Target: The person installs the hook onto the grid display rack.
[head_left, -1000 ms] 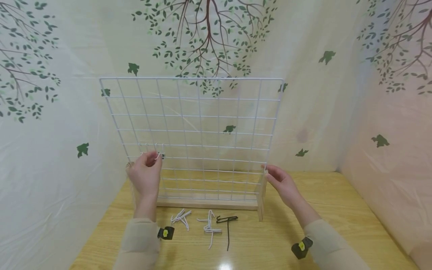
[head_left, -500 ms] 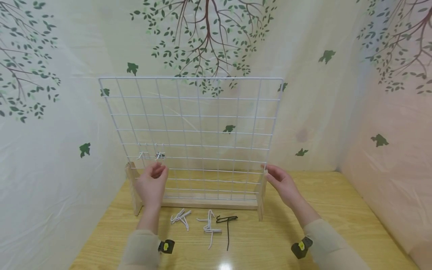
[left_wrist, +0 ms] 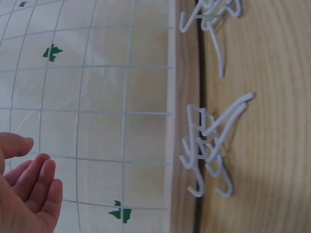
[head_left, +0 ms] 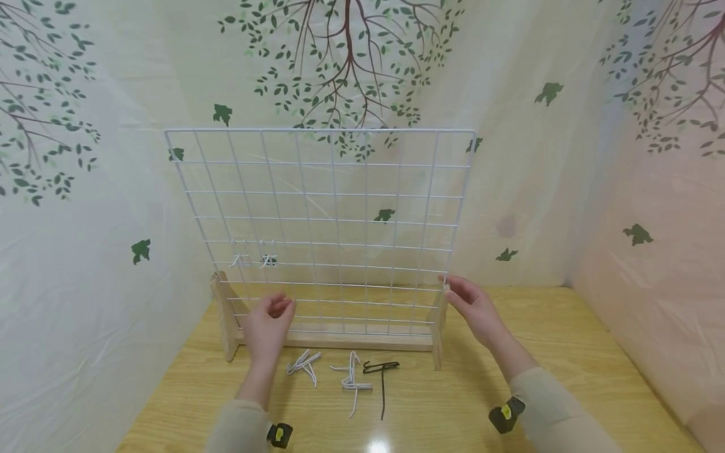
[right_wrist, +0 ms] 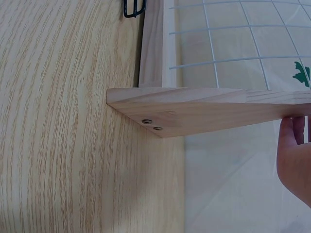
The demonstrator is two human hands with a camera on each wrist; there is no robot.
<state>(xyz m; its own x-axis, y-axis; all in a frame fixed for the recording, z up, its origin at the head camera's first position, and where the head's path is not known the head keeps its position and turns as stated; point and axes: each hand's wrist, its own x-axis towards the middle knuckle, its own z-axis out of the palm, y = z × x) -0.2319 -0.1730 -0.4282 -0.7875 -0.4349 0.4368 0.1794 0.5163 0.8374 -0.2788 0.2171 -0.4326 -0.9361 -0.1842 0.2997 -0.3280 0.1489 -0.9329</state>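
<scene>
A white wire grid rack stands upright between wooden side posts. Two white wire hooks hang on its lower left part. My left hand hovers in front of the rack's lower left, holding nothing; in the left wrist view its thumb is apart from loosely bent fingers. Below it on the table lie white hooks, seen close up as tangled white hooks in the left wrist view. My right hand grips the top of the right wooden post between thumb and fingers.
On the table, more white hooks and black hooks lie before the rack's wooden crossbar. Behind the rack hangs a pale curtain printed with trees and leaves.
My left hand has let go of the hook on the rack and moved down and slightly right. The right hand has stayed on the post.
</scene>
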